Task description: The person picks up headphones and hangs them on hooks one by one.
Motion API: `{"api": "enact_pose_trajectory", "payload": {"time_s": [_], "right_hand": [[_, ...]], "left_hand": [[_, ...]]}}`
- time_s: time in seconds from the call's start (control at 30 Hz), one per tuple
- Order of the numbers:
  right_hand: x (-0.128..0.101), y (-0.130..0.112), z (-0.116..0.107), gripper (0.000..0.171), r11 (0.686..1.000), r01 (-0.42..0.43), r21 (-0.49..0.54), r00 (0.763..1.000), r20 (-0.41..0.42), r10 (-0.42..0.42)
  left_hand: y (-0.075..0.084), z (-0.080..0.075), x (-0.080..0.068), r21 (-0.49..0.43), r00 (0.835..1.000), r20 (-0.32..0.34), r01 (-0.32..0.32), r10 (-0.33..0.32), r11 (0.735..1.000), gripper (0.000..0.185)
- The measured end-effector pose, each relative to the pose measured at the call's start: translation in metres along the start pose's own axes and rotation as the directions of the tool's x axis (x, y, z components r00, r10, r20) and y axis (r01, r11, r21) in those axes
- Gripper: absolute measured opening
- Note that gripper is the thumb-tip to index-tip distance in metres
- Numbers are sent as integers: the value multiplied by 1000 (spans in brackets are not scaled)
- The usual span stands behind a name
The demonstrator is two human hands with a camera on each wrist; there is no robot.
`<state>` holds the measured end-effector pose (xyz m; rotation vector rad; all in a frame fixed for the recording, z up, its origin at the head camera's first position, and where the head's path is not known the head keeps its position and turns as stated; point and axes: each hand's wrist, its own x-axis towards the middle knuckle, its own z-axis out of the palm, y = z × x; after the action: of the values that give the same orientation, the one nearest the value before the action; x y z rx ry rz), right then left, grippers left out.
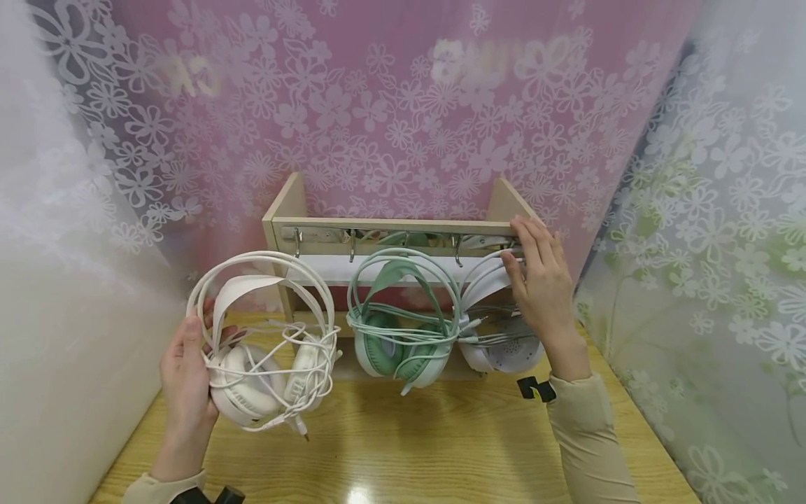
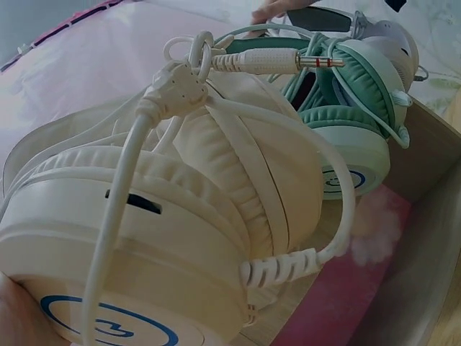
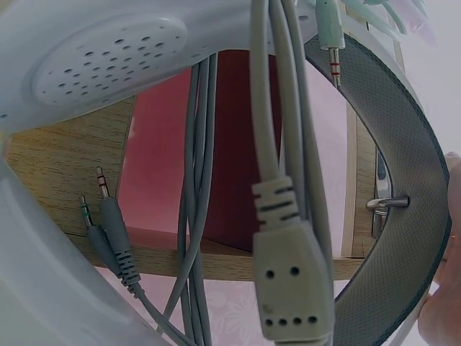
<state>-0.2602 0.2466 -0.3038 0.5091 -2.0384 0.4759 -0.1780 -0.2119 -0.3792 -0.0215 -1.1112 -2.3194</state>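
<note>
My left hand (image 1: 189,371) holds white over-ear headphones (image 1: 245,388) by the side, in front of the wooden rack's (image 1: 403,224) left end. Their thin white cable loops around the ear cups. In the left wrist view the plug (image 2: 274,60) sticks out above the cups. At the rack's right end my right hand (image 1: 544,280) grips the headband of pale headphones (image 1: 513,350), fingertips at the board's top edge. The right wrist view shows a metal hook (image 3: 389,205) meeting the headband's grey inner pad (image 3: 403,137). Green headphones (image 1: 403,343) hang between the two pairs.
Metal hooks (image 1: 298,241) line the front of the rack's board. The rack stands on a wood-grain table (image 1: 390,434). A pink flowered curtain (image 1: 378,105) is behind it, with a pale flowered panel (image 1: 724,266) to the right and a white surface (image 1: 75,280) to the left.
</note>
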Motion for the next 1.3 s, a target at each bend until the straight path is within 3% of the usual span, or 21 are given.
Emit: {"api": "enact_pose_trajectory", "payload": {"time_s": [0.23,0.6,1.3], "right_hand": [[0,0,0,62,1000,2,-5,1000,-4,-2],[0,0,-1,63,1000,1,-3,1000,-10,-1],[0,1,0,63,1000,-7,-16,1000,6,7]], "left_hand": [[2,5,2,-23,1000,10,-17,18,1000,48],[0,12,8,35,999,16,-50,49,998,46],[-6,26,20,33,993,39,-116,115,993,46]]}}
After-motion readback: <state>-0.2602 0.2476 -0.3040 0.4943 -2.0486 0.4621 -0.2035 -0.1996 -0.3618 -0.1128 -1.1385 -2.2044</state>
